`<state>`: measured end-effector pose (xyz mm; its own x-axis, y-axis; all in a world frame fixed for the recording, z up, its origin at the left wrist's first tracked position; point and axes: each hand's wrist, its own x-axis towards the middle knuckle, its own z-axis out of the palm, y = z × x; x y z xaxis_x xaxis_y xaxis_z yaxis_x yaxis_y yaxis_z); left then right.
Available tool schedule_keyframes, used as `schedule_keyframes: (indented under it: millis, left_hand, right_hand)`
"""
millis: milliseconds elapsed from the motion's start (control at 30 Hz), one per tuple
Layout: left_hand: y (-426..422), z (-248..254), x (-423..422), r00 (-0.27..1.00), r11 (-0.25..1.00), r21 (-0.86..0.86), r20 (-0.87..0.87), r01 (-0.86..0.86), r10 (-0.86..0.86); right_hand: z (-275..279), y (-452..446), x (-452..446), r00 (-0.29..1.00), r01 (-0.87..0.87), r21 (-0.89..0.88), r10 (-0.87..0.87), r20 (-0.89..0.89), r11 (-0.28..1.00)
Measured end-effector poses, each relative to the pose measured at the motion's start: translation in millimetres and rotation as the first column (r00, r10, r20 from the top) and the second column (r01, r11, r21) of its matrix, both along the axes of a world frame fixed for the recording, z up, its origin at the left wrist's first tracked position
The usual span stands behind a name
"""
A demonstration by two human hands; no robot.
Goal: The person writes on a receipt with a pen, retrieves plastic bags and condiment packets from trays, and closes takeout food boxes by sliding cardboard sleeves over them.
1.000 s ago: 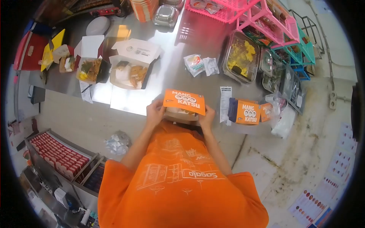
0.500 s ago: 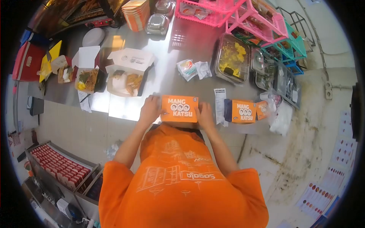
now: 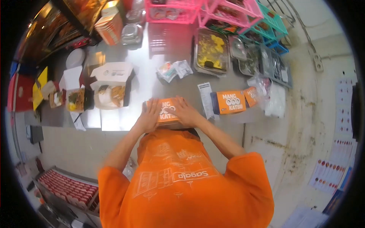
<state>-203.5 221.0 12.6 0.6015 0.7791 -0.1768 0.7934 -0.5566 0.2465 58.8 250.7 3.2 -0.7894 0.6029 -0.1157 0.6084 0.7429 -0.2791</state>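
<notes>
A closed orange meal box (image 3: 165,104) printed "MANG KATSU" sits at the front edge of the steel counter, close to my body. My left hand (image 3: 149,116) lies on its left side and top, fingers stretched out. Across the right part of the lid rests my right hand (image 3: 186,114), its fingers extended flat and covering some of the lettering. To the right is another orange box (image 3: 230,102), with a printed receipt (image 3: 206,99) beside it. On the left stands an open box (image 3: 112,93) with rice and a fried-looking food.
Beyond my hands lie small sachets (image 3: 175,70) and a tub of yellow food (image 3: 211,51). Pink baskets (image 3: 173,16) line the back. More open food boxes (image 3: 76,97) stand at left. A clear plastic bag (image 3: 262,89) lies by the right-hand boxes.
Both hands have moved from the box's sides onto its top, with fingers now spread over the lid. The camera view has shifted, so the counter items appear further left.
</notes>
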Motion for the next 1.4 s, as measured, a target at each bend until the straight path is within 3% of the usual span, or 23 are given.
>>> schedule_keyframes:
  millis: [100, 167, 200, 233, 267, 300, 367, 400, 533, 600, 633, 667, 800, 967, 1033, 1100, 1133, 1167, 1233, 1267, 1300, 1333, 1400]
  left_hand:
    - [9, 14, 30, 0.995, 0.989, 0.118, -0.025, -0.095, 0.098]
    - [20, 17, 39, 0.992, 0.992, -0.049, 0.046, -0.119, 0.121]
    - [33, 15, 46, 0.986, 0.983, -0.123, 0.085, -0.136, 0.147]
    - [34, 10, 47, 0.949, 0.987, -0.030, 0.270, -0.160, 0.162]
    - [30, 16, 55, 0.939, 0.978, -0.104, 0.277, -0.183, 0.205]
    - [27, 29, 59, 0.927, 0.962, -0.175, 0.278, -0.209, 0.252]
    - [15, 57, 71, 0.929, 0.956, -0.220, 0.272, -0.195, 0.252]
    - [3, 77, 89, 0.940, 0.968, -0.194, 0.272, -0.157, 0.207]
    - [-11, 144, 173, 0.948, 0.980, -0.185, 0.317, 0.069, -0.007]
    - [-11, 144, 206, 0.861, 0.897, -0.310, 0.490, 0.315, -0.133]
    - [-6, 142, 220, 0.798, 0.832, -0.348, 0.577, 0.433, -0.173]
    - [2, 138, 234, 0.812, 0.868, -0.354, 0.576, 0.349, -0.091]
    - [62, 88, 288, 0.761, 0.970, -0.235, 0.618, -0.058, 0.195]
    - [138, 16, 325, 0.898, 0.808, -0.583, 0.302, -0.091, 0.319]
    - [145, 22, 334, 0.882, 0.832, -0.546, 0.343, -0.094, 0.324]
    - [143, 21, 336, 0.824, 0.804, -0.581, 0.388, -0.129, 0.413]
    - [146, 9, 340, 0.827, 0.804, -0.581, 0.386, -0.127, 0.409]
    - [151, 1, 340, 0.824, 0.807, -0.573, 0.385, -0.140, 0.416]
    - [155, 6, 335, 0.807, 0.867, -0.483, 0.459, -0.126, 0.372]
    - [156, -1, 330, 0.809, 0.843, -0.509, 0.416, -0.172, 0.416]
    - [153, 2, 319, 0.723, 0.878, -0.431, 0.536, -0.210, 0.436]
    - [147, 6, 301, 0.633, 0.905, -0.348, 0.649, -0.246, 0.422]
    - [141, 25, 221, 0.599, 0.876, -0.130, 0.682, -0.464, 0.419]
  right_hand:
    - [8, 1, 3, 0.993, 0.071, -0.112, -0.081, -0.087, 0.991]
    - [-5, -12, -2, 0.971, 0.206, 0.026, -0.202, -0.126, 0.978]
    - [-6, -15, -4, 0.852, 0.443, -0.086, -0.448, -0.271, 0.893]
    - [-8, -25, -9, 0.649, 0.623, -0.230, -0.658, -0.382, 0.748]
    - [-9, -37, -13, 0.382, 0.728, -0.393, -0.809, -0.447, 0.561]
    - [3, -50, -15, 0.213, 0.789, -0.480, -0.904, -0.370, 0.382]
    - [37, -62, 7, -0.110, 0.340, -0.938, -0.988, -0.106, 0.063]
    - [46, -75, 22, -0.199, 0.008, -0.996, -0.976, 0.088, -0.091]
    - [75, -141, 75, -0.731, -0.086, -0.990, -0.683, -0.011, 0.109]
    - [62, -181, 122, -0.859, -0.083, -0.993, -0.511, 0.029, 0.082]
    - [67, -188, 149, -0.891, -0.041, -0.989, -0.453, -0.028, 0.142]
    - [71, -192, 174, -0.917, 0.004, -0.980, -0.389, -0.083, 0.199]
    - [4, -181, 247, -0.941, 0.050, -0.998, -0.333, -0.059, 0.036]
    - [-77, -106, 249, -0.915, 0.263, -0.945, -0.361, -0.181, -0.193]
    - [-65, -72, 234, -0.919, 0.359, -0.874, -0.290, -0.268, -0.327]
    - [-83, -72, 238, -0.809, 0.582, -0.499, -0.521, -0.272, -0.642]
    - [-101, -69, 240, -0.728, 0.686, -0.255, -0.645, -0.232, -0.682]
    - [-130, -74, 255, -0.750, 0.637, -0.409, -0.648, -0.135, -0.653]
    - [-145, -75, 275, -0.809, 0.278, -0.913, -0.586, -0.054, -0.300]
    - [-133, -78, 276, -0.861, -0.100, -0.989, -0.508, 0.033, 0.106]
    - [-127, -93, 284, -0.840, -0.266, -0.904, -0.541, 0.047, 0.335]
    - [-104, -95, 264, -0.807, 0.339, -0.925, -0.557, -0.194, -0.170]
    - [-52, -101, 226, -0.587, 0.803, -0.458, -0.639, -0.497, -0.381]
